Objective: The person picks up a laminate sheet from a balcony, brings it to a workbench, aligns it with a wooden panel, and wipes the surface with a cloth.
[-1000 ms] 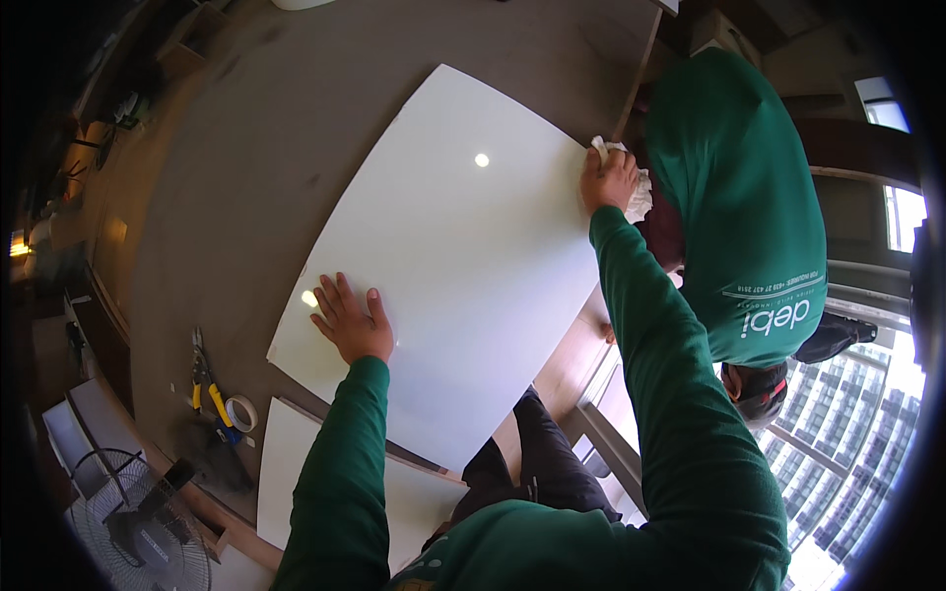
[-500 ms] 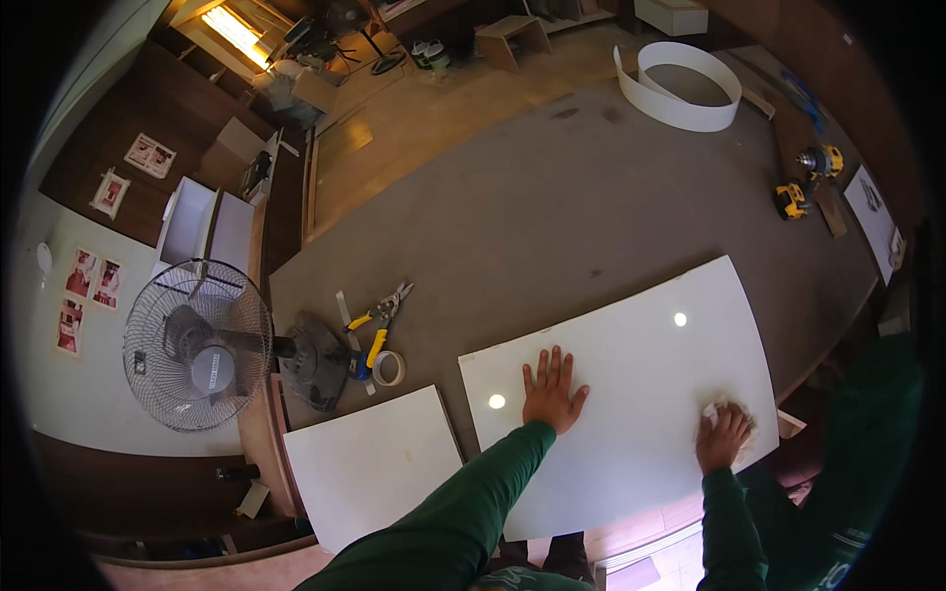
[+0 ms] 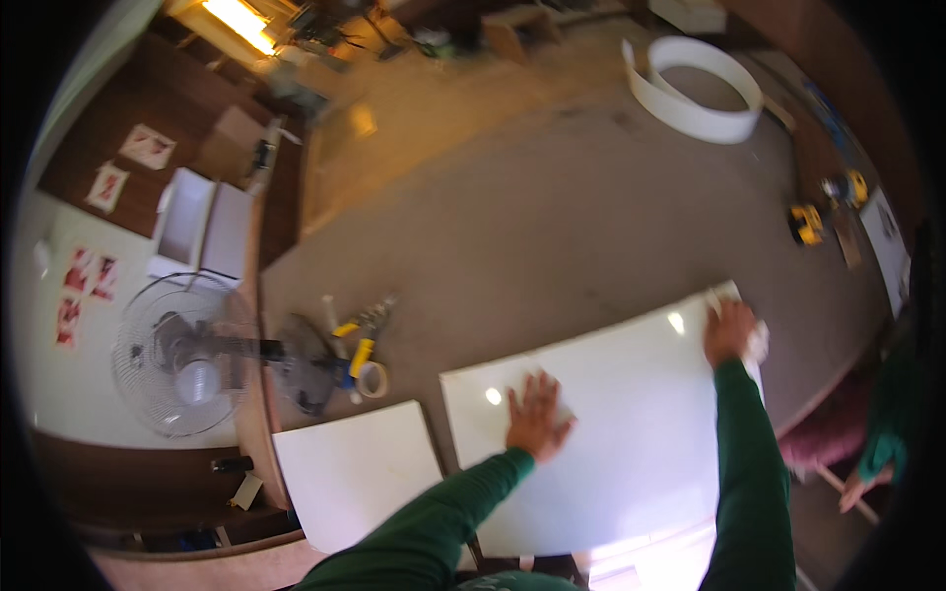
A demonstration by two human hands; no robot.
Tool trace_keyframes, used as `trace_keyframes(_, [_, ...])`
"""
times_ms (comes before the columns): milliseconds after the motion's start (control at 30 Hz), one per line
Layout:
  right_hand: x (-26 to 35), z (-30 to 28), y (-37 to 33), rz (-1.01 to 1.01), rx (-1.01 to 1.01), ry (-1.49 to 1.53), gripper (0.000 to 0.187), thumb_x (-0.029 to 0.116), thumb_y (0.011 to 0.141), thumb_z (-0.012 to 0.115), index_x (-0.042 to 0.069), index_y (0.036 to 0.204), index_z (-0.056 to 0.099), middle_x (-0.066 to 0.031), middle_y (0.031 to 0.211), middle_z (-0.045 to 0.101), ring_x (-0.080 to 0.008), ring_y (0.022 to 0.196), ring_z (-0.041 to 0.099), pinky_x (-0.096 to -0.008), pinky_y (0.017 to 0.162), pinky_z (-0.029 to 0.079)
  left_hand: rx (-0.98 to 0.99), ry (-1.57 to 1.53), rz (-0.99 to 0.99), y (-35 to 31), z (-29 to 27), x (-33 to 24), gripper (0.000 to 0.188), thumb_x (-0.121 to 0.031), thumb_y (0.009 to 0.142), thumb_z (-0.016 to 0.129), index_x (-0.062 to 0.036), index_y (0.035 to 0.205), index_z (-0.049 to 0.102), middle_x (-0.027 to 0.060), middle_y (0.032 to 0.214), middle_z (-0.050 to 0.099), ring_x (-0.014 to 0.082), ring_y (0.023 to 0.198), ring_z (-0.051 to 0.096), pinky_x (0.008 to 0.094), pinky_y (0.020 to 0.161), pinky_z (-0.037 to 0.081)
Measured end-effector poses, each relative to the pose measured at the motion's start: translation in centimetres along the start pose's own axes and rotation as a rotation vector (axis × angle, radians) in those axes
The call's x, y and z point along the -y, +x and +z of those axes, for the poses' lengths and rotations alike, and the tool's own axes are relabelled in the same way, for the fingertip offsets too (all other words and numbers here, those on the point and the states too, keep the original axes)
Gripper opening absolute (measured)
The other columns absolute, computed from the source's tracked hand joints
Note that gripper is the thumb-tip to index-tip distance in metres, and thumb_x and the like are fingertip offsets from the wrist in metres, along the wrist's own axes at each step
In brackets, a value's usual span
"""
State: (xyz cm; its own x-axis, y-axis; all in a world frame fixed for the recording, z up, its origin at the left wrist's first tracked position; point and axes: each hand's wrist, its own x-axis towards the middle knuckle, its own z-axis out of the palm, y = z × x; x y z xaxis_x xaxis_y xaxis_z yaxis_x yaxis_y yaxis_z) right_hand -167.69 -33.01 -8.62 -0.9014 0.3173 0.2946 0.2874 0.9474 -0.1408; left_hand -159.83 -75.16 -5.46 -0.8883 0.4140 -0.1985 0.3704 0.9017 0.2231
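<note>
A large glossy white panel [image 3: 611, 433] lies in front of me on the dark work table [image 3: 473, 236]. My left hand [image 3: 537, 419] rests flat on its left half, fingers spread, holding nothing. At the panel's far right corner, my right hand [image 3: 727, 333] presses a crumpled whitish rag [image 3: 757, 343] against the right edge. Most of the rag is hidden under that hand, and motion blurs it. A smaller white panel [image 3: 360, 473] lies to the left, with a narrow gap between the two.
A standing fan [image 3: 187, 355], snips [image 3: 367, 330] and a tape roll [image 3: 371, 380] are at the left. A coiled white strip [image 3: 705, 123] sits far right, near yellow-black drills [image 3: 806, 225]. Another person's hand [image 3: 865, 485] shows at the lower right.
My right hand has moved the rag from the panel's near right area up to the far right corner. My left hand stays on the panel. The other person has shifted at the right.
</note>
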Motion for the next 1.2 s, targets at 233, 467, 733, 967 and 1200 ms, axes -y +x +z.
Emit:
trace_keyframes(233, [5.9,2.0,7.0,0.084,0.039,-0.014,0.035,0.04,0.102,0.055,0.012,0.121,0.063,-0.0109,0.121,0.062,-0.0335,0.118,0.055,-0.0541,0.099,0.04,-0.139,0.073,-0.043,-1.3,0.3,2.0,0.078,-0.054,0.102,0.046,-0.0031,0.16,0.032,0.0241,0.168,0.024,0.0449,0.157,0.015,0.067,0.123,0.005])
trace_keyframes(467, [3.5,-0.1,5.1,0.143,-0.065,-0.116,0.037,0.044,0.103,0.053,0.013,0.122,0.063,-0.0089,0.122,0.062,-0.0306,0.119,0.054,-0.0531,0.1,0.04,-0.148,0.054,0.023,-0.7,1.1,-0.4,0.074,-0.052,0.103,0.042,-0.0049,0.16,0.034,0.0203,0.169,0.026,0.0412,0.158,0.017,0.0653,0.124,0.007])
trace_keyframes(733, [17.7,-7.2,-26.0,-0.2,0.101,0.243,0.037,0.039,0.09,0.071,0.014,0.117,0.065,-0.0113,0.117,0.064,-0.0334,0.113,0.058,-0.0526,0.102,0.042,-0.176,0.036,-0.019,-1.0,1.6,1.9,0.069,-0.05,0.106,0.037,-0.0101,0.162,0.031,0.0142,0.171,0.023,0.0365,0.159,0.017,0.0626,0.125,0.008])
trace_keyframes(967, [5.1,-11.8,-30.5,0.166,0.203,0.074,0.039,0.038,0.091,0.071,0.014,0.12,0.064,-0.0122,0.123,0.06,-0.0341,0.117,0.055,-0.0535,0.102,0.039,-0.171,0.092,0.008,-1.1,1.8,0.9,0.071,-0.05,0.106,0.035,-0.0095,0.163,0.028,0.0146,0.173,0.018,0.0368,0.159,0.014,0.0634,0.125,0.008])
trace_keyframes(1200, [-2.6,-7.0,-13.3,0.237,0.08,-0.074,0.036,0.041,0.101,0.057,0.01,0.119,0.062,-0.0135,0.125,0.06,-0.0355,0.12,0.053,-0.0538,0.104,0.037,-0.15,0.082,-0.022,-1.3,1.8,1.1,0.077,-0.057,0.105,0.034,-0.0086,0.164,0.027,0.0165,0.172,0.017,0.039,0.159,0.014,0.0665,0.124,0.008])
